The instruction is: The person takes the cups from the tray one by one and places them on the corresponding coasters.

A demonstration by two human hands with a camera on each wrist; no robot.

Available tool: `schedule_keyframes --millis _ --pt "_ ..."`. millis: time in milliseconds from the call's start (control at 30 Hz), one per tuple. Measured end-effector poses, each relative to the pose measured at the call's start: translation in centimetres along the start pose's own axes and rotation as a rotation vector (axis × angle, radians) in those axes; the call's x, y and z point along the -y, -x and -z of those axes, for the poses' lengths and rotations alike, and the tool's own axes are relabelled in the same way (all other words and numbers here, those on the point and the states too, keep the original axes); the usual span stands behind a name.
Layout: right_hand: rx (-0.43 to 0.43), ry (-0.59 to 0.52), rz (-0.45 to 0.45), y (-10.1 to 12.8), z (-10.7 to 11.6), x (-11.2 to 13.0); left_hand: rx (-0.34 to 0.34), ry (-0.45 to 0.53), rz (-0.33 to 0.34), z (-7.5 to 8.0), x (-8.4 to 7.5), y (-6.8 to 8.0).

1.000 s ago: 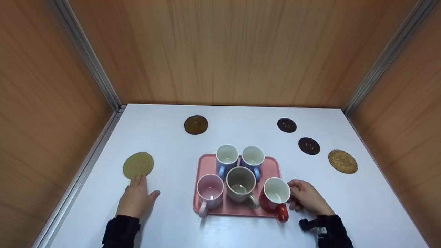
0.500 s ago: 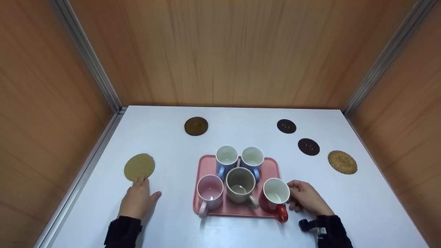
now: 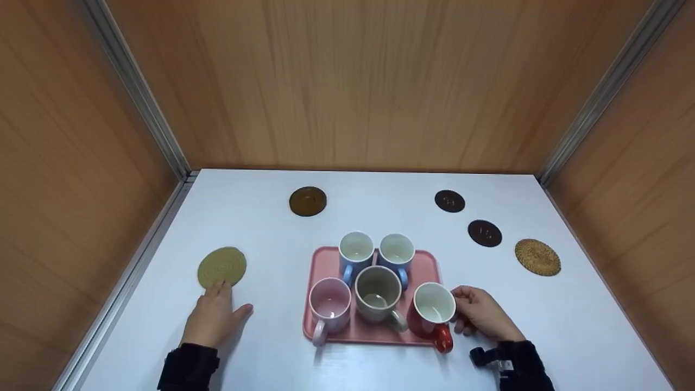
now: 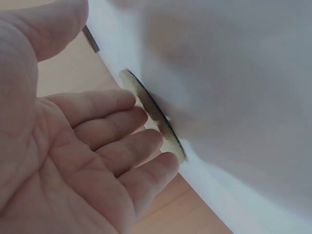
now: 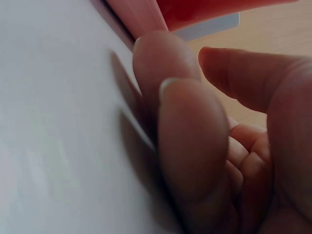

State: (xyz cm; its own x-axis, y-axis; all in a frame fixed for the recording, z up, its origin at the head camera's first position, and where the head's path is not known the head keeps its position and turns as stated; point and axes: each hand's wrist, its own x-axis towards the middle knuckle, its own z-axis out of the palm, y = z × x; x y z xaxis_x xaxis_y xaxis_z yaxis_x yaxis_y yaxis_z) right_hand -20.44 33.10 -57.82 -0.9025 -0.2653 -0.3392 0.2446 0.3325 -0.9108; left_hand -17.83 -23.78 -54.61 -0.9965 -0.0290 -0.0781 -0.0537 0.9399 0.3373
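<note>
White tabletop (image 3: pixel 380 369), wood-walled. Pink tray (image 3: pixel 429 260), five mugs. Right hand (image 3: pixel 483 314) grasps red mug (image 3: pixel 433 314) at tray's right corner, apparently for lifting. Left hand (image 3: pixel 213 317), flat and relaxed, fingertips touching green coaster (image 3: pixel 221 266) left of tray.

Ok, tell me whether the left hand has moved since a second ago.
No. The left hand still has its fingertips at the near edge of the yellow-green coaster, as before; the whole view merely shifted slightly.
</note>
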Motion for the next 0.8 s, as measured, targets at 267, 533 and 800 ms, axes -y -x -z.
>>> schedule_keyframes --millis 267,533,800 --pt "-0.006 -0.001 -0.013 -0.1 0.0 -0.1 0.04 0.008 0.019 -0.1 0.4 -0.5" --pt "-0.014 0.014 -0.028 -0.1 0.1 0.0 0.036 0.006 0.007 -0.1 -0.1 -0.6" --pt "0.007 0.019 0.001 -0.1 0.0 0.1 0.027 -0.021 -0.046 -0.7 -1.1 -0.8"
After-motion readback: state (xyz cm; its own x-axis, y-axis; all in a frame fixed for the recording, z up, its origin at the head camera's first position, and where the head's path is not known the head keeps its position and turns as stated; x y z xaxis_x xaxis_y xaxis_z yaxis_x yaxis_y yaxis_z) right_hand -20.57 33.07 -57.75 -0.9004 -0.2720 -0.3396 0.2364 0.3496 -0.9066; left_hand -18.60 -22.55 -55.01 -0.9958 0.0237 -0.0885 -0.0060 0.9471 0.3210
